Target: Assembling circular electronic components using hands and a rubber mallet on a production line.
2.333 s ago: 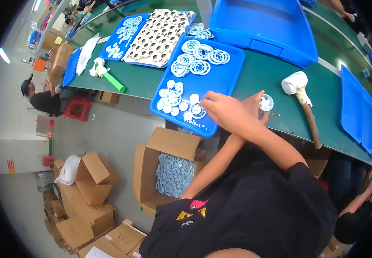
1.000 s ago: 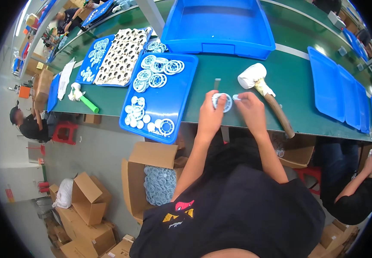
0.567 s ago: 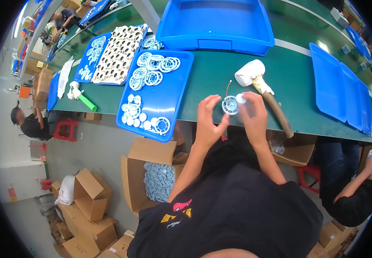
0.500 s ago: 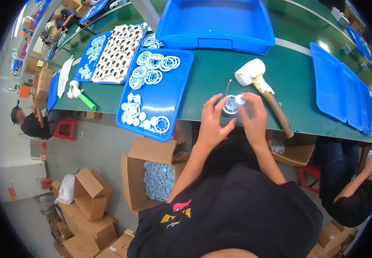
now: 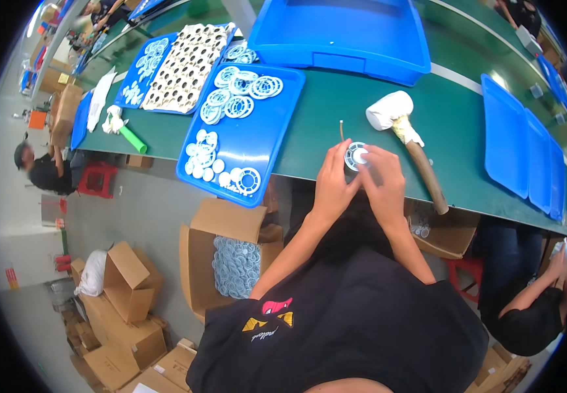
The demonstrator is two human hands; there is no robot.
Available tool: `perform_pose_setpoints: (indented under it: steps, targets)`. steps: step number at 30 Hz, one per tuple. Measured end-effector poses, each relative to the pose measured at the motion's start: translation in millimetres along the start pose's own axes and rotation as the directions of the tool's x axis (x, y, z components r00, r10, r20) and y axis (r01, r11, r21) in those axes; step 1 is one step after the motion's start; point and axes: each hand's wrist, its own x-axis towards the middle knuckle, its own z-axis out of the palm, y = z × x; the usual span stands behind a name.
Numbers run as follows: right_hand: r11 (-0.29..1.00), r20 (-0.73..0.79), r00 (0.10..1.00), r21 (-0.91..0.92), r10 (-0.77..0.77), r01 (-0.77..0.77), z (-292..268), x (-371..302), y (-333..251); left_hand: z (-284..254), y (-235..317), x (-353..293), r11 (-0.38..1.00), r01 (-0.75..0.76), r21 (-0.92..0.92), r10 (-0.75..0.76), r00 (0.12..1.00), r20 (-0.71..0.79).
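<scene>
My left hand (image 5: 333, 180) is closed round the left edge of a pale, spoked plastic ring (image 5: 351, 157) near the table's front edge. A small white disc (image 5: 360, 156) lies over the ring's middle, with the fingertips of my right hand (image 5: 385, 177) pinching it there. Whether the disc is seated or only touching, I cannot tell. A thin copper-coloured wire or strip (image 5: 342, 130) stands up just beyond my left fingertips; its lower end is hidden. To the right rests a mallet (image 5: 414, 144) with a white-wrapped head and a wooden handle.
Left of my hands, a blue tray (image 5: 277, 124) holds similar rings and white discs. Beyond it are an egg-carton-like tray (image 5: 188, 69) and a green-handled tool (image 5: 133, 139). A deep blue bin (image 5: 336, 59) stands behind, blue trays (image 5: 506, 144) at right. An open carton (image 5: 198, 262) of rings sits below.
My right hand has brought the white disc left onto the ring's middle. My left fingers have closed in on the ring. The whole view has shifted slightly.
</scene>
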Motion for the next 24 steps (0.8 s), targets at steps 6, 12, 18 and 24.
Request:
perform_pose_setpoints:
  steps: [6, 12, 18, 24]
  targets:
    - [1.000, 0.050, 0.999, -0.020, -0.003, 0.004, 0.2, 6.5, -8.7, 3.3, -2.3, -1.8, 0.997, 0.033, 0.063, -0.031, 0.999, -0.024]
    - [0.983, 0.141, 0.977, 0.113, -0.161, 0.145, 18.5, 63.6, -18.2, 1.0, -8.2, -7.5, 0.989, 0.000, 0.146, 0.011, 0.997, -0.076]
    - [0.911, 0.514, 0.787, -0.026, -0.341, 0.412, 148.6, 178.9, -0.3, -3.4, 7.2, -6.5, 0.996, 0.000, 0.090, 0.007, 0.997, -0.075]
    - [0.901, 0.626, 0.760, -0.209, -0.176, 0.380, 213.0, 196.4, 33.5, 2.9, 5.6, -7.1, 0.994, 0.007, 0.106, -0.002, 0.999, -0.043]
